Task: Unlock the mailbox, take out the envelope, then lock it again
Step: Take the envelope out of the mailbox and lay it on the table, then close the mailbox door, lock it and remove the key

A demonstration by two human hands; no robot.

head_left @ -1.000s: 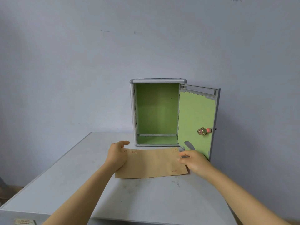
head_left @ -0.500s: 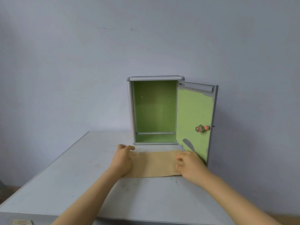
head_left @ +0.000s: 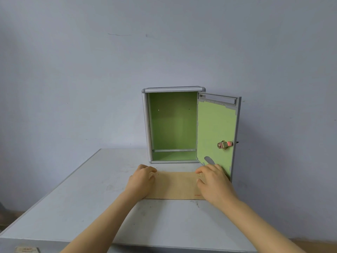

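Note:
The grey mailbox (head_left: 145, 125) stands at the back of the table, its green inside empty. Its door (head_left: 215, 125) is swung open to the right, and the brass lock cam (head_left: 224, 144) shows on the inner face. A small dark tip (head_left: 237, 142) sticks out past the door's outer edge at lock height. In front of the box a brown envelope (head_left: 176, 185) lies flat on the table. My left hand (head_left: 141, 179) rests on its left end and my right hand (head_left: 213, 183) on its right end, fingers curled over the paper.
The grey table (head_left: 82, 207) ends at a left edge and a near edge, with a small label (head_left: 27, 249) on its front. A plain pale wall (head_left: 91, 70) is close behind the mailbox. The open door reaches forward to beside my right hand.
The envelope has come down from a slight tilt to lie flat on the table, a little nearer the mailbox. Both hands lowered with it and now lie on its ends.

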